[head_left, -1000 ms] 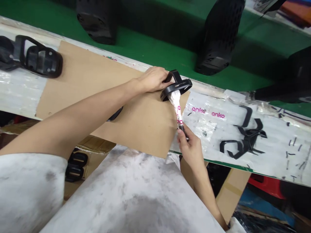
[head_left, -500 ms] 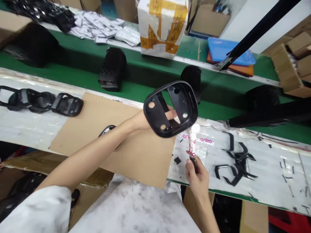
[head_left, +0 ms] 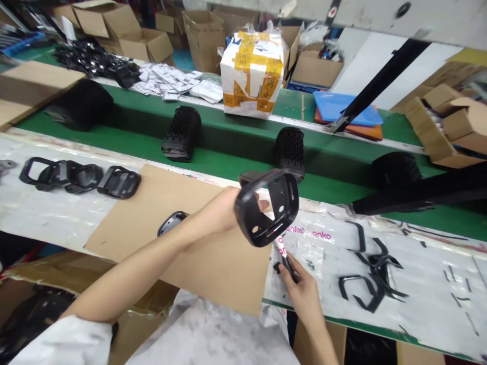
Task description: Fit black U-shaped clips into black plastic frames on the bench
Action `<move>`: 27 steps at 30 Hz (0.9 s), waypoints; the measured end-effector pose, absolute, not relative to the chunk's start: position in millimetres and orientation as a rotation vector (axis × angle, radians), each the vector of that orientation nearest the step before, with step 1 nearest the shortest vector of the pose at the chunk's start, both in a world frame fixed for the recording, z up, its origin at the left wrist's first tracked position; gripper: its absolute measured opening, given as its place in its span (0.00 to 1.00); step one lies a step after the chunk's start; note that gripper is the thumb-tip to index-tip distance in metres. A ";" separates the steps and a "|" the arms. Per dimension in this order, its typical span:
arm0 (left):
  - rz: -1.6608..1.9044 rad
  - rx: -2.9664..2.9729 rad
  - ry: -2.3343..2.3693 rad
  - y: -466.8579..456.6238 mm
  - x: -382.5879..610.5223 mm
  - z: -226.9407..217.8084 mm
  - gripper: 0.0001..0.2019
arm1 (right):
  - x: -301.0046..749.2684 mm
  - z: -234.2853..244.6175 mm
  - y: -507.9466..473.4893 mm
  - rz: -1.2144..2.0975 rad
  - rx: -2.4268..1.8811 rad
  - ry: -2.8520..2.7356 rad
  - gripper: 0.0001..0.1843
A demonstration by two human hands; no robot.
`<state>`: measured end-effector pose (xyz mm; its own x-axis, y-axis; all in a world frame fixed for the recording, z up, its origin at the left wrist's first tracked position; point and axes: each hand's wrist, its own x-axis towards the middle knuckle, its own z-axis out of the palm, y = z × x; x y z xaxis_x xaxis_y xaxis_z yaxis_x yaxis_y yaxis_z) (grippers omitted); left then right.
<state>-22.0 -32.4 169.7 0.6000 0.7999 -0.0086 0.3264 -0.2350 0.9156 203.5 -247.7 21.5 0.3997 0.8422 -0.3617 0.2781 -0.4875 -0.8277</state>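
My left hand (head_left: 218, 210) grips a black moulded plastic frame (head_left: 283, 195), a rounded-rectangular ring held up above the table with its inner side turned toward me. My right hand (head_left: 302, 291) is closed around a thin black handle (head_left: 287, 266), just below and apart from the frame. A strip of clear film with pink print (head_left: 280, 246) sticks out from its upper end. Under my left forearm, a brown cardboard sheet (head_left: 213, 276) lies on the table, with a small curved black part (head_left: 171, 223) on it.
Black frames (head_left: 117, 182) lie at the table's left, and black plastic offcuts (head_left: 375, 271) lie on the printed film covering at right. Behind runs a green conveyor belt (head_left: 236, 167) carrying perforated black parts (head_left: 181, 134). A black bar (head_left: 418, 197) crosses at right.
The view has tilted upward, showing more of the room. The black frame has turned in my left hand. My right hand has dropped lower, and less of the film shows.
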 end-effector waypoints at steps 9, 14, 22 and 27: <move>0.242 2.215 1.229 -47.5 -27.7 180.8 0.29 | 200.2 14.5 -241.6 1.048 -1.916 -0.953 0.36; 0.241 2.167 1.212 -47.9 -27.5 181.8 0.33 | 200.2 15.4 -242.2 1.049 -1.932 -0.969 0.35; 0.374 2.130 1.243 -57.1 -38.7 176.8 0.26 | 206.0 17.2 -239.3 0.982 -1.904 -1.023 0.31; 0.387 1.966 1.418 -65.6 -78.9 175.0 0.23 | 215.3 14.8 -239.5 1.059 -1.929 -1.007 0.34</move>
<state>-78.9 -65.6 175.0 0.3643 0.9203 -0.1423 0.7206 -0.1818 0.6691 215.3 -239.5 14.8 0.3613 0.8698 -0.3359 0.2916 -0.4476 -0.8454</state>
